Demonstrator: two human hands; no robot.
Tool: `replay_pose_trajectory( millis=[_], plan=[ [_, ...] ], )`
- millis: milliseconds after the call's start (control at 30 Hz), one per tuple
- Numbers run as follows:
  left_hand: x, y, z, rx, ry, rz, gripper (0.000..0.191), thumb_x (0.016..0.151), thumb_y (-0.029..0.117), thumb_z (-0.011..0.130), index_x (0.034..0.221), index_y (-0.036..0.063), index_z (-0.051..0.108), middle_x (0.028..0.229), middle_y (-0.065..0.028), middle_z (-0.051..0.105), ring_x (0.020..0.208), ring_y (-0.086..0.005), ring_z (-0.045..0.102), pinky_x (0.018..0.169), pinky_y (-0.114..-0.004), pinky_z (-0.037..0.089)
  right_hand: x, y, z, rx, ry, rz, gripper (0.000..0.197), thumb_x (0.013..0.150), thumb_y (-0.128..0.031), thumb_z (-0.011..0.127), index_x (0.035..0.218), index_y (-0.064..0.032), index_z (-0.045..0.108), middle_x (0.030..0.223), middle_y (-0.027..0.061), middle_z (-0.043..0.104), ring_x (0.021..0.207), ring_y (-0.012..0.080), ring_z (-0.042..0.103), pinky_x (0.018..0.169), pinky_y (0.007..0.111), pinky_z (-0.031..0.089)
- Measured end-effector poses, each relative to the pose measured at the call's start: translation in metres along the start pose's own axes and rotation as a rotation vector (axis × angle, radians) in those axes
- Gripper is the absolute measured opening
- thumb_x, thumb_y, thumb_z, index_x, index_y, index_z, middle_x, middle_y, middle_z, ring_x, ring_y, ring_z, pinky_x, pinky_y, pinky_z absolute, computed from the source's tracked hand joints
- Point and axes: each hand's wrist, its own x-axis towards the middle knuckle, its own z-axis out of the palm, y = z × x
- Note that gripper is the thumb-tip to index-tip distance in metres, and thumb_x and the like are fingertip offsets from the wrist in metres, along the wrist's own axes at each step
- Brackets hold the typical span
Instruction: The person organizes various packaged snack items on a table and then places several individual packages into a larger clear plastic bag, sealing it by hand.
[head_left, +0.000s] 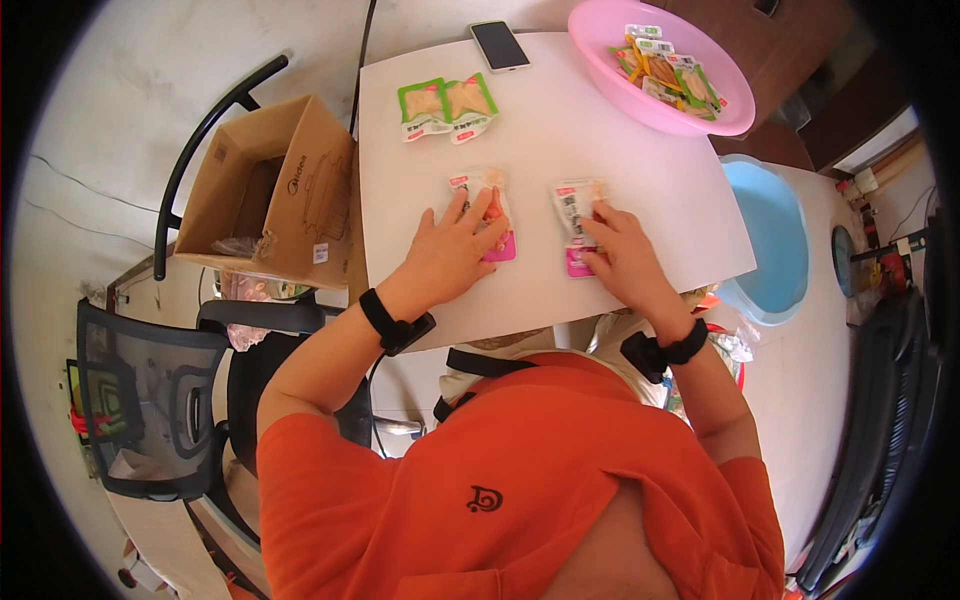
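Note:
On the white tabletop (637, 172), my left hand (451, 244) lies palm down with spread fingers over a white and pink snack packet (504, 250), covering part of it. To its right, my right hand (621, 251) rests its fingertips on the right side of a second white and pink packet (574, 214). Both packets lie flat, their pink ends towards me. Farther back, two green and white food packets (424, 105) lie side by side, touching or slightly overlapping.
A smartphone (500, 46) lies at the table's back edge. At the back right stands a pink plastic basin (600, 71) holding several packets. A blue basin (772, 240) is beyond the right edge. Left are an open cardboard box (319, 187) and a mesh-backed office chair (157, 405).

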Motion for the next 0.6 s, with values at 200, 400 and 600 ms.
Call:
replay_pose_trajectory(
  millis=[200, 400, 600],
  plan=[
    [-0.019, -0.033, 0.001, 0.014, 0.005, -0.098, 0.059, 0.084, 0.033, 0.07, 0.138, 0.0234, 0.049, 0.157, -0.0116, 0.027, 0.141, -0.0376, 0.029, 0.106, -0.059, 0.034, 0.046, -0.049, 0.037, -0.021, -0.116, -0.118, 0.039, 0.077, -0.008, 0.067, 0.115, -0.0034, 0.059, 0.119, 0.0158, 0.05, 0.107, 0.0367, 0.051, 0.091, 0.043, 0.047],
    [-0.036, -0.064, -0.002, 0.006, 0.014, -0.141, 0.058, 0.084, 0.033, 0.07, 0.137, 0.0216, 0.05, 0.156, -0.0137, 0.027, 0.14, -0.0382, 0.031, 0.105, -0.056, 0.035, 0.09, -0.072, 0.071, -0.093, -0.147, -0.188, 0.036, 0.077, -0.008, 0.068, 0.112, -0.0036, 0.059, 0.115, 0.0154, 0.05, 0.106, 0.0353, 0.052, 0.089, 0.043, 0.049],
    [-0.04, -0.086, -0.006, -0.025, 0.041, -0.118, 0.058, 0.084, 0.033, 0.07, 0.137, 0.0182, 0.05, 0.154, -0.0174, 0.031, 0.139, -0.0399, 0.032, 0.103, -0.056, 0.036, 0.12, -0.09, 0.092, -0.096, -0.176, -0.223, 0.042, 0.077, -0.009, 0.069, 0.117, -0.004, 0.059, 0.118, 0.017, 0.05, 0.108, 0.0362, 0.052, 0.09, 0.043, 0.049]
  ],
)
